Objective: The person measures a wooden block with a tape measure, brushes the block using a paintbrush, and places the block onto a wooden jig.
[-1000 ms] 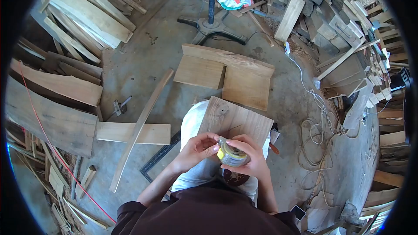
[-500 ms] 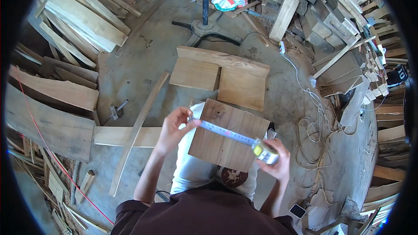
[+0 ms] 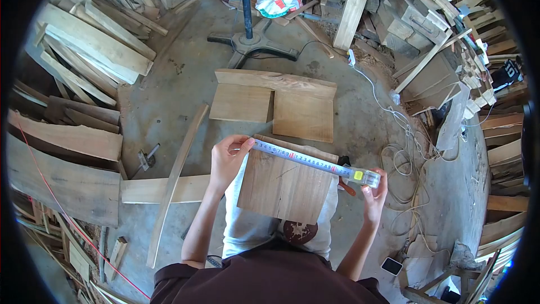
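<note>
A tape measure (image 3: 364, 177) with a clear case and yellow label is held in my right hand (image 3: 376, 194), to the right of a wooden board. Its marked blade (image 3: 304, 159) stretches leftward over the board's far edge. My left hand (image 3: 230, 160) pinches the blade's end near the board's far left corner. The square, brown-grained board (image 3: 284, 188) rests across my lap. Something dark with a reddish-brown part (image 3: 347, 187) pokes out beyond the board's right edge, mostly hidden.
Ahead on the floor lie two square boards (image 3: 304, 115) with a longer board (image 3: 275, 80) along their far side. A narrow wood strip (image 3: 177, 186) crosses a plank (image 3: 135, 190) at left. A metal stand (image 3: 249, 42), loose cables (image 3: 408, 157) and wood piles (image 3: 93, 39) surround the area.
My right hand has moved right and slightly up, drawing out more blade. The tape now lies along the board's far edge instead of crossing its middle. The camera view has shifted slightly.
</note>
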Motion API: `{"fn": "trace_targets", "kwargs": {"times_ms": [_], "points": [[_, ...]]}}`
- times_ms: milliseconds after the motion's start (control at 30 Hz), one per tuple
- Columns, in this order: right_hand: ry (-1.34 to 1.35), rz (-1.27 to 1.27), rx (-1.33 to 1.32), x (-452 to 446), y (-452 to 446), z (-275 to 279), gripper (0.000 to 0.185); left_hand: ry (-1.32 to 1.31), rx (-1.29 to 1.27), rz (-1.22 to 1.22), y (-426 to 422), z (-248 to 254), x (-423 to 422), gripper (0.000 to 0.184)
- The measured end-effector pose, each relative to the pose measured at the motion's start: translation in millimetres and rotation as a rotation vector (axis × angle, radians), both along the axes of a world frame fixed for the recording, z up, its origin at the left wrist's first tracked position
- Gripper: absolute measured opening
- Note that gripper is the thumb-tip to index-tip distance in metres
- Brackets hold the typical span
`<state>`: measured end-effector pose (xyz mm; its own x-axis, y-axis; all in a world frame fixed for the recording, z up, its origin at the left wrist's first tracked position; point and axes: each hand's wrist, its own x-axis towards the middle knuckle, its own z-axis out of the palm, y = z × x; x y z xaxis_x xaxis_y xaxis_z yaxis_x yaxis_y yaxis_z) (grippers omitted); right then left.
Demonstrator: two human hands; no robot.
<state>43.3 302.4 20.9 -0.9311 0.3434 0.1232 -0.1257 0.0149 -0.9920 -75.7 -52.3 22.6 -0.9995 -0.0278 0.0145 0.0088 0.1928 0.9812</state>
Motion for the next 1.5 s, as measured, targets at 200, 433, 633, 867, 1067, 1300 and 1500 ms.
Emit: {"fn": "trace_targets", "kwargs": {"times_ms": [200, 433, 633, 867, 1067, 1300, 1500], "points": [[0.026, 0.015, -0.207, -6, -13, -9, 0.069, 0.102, -0.067, 0.071, 11, 6, 4, 0.023], [0.127, -0.030, -0.370, -22, -37, -34, 0.056, 0.216, -0.127, 0.127, 22, 1, 8, 0.023], [0.182, -0.091, -0.285, -28, -57, -23, 0.059, 0.306, -0.220, 0.196, 32, 2, 14, 0.023], [0.153, -0.091, -0.291, -19, -70, -23, 0.067, 0.205, -0.141, 0.191, 34, 5, 13, 0.027], [0.182, -0.183, -0.494, -23, -89, -26, 0.079, -0.042, 0.149, 0.081, 24, -11, 8, 0.038], [0.136, -0.277, -0.387, -35, -112, -10, 0.059, -0.001, 0.023, 0.061, 22, -30, 7, 0.044], [0.173, -0.257, -0.510, -43, -110, -1, 0.060, -0.052, 0.121, 0.055, 20, -41, 9, 0.043]]}}
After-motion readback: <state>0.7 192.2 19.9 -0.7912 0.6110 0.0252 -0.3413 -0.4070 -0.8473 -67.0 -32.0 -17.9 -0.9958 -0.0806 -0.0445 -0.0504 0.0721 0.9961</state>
